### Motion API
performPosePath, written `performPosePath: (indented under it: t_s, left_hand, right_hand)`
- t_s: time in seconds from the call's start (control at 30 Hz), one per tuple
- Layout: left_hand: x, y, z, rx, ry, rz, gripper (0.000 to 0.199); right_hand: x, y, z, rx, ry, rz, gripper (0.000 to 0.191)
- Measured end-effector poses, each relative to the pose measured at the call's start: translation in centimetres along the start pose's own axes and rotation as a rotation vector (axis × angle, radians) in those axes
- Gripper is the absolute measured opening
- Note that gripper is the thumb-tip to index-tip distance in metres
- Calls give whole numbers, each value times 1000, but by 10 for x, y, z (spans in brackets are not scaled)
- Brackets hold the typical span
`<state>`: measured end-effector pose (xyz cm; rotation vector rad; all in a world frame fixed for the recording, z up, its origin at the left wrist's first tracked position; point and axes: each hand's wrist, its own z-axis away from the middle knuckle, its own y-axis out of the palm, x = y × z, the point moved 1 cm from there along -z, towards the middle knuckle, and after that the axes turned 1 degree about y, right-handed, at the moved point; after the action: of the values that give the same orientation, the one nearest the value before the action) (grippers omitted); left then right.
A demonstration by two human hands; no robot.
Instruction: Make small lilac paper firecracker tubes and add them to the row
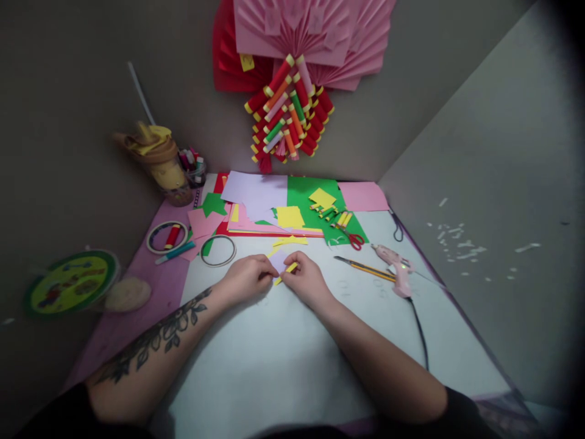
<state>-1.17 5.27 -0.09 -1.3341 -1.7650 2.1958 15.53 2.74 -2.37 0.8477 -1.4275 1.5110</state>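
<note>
Between my two hands is a small lavender piece of paper [278,262] with yellow strips along its edges. My left hand [249,277] pinches its left side, fingers closed. From the right, my right hand [307,279] grips the same paper near a yellow strip [291,267]. Both hands are low over the white table sheet [274,360]. Just beyond them lie loose yellow paper strips [290,241]. A roll of tape [218,250] rests beside my left hand, and a yellow craft knife [365,267] lies to the right of my right hand.
A pink glue gun [398,268] with a black cord and red-handled scissors [353,238] lie right. Coloured paper sheets [256,189] spread across the back. A drink cup [170,174] and round tub [73,281] stand left. Paper fans [301,30] and firecracker rolls [290,116] hang on the wall.
</note>
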Motion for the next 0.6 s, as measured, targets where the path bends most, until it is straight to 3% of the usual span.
performPosePath:
  t_s: [0.6]
  left_hand:
    - [-4,-1,1,-3,-28,-2,24]
  right_hand:
    - [-1,1,0,3,-12,41,17]
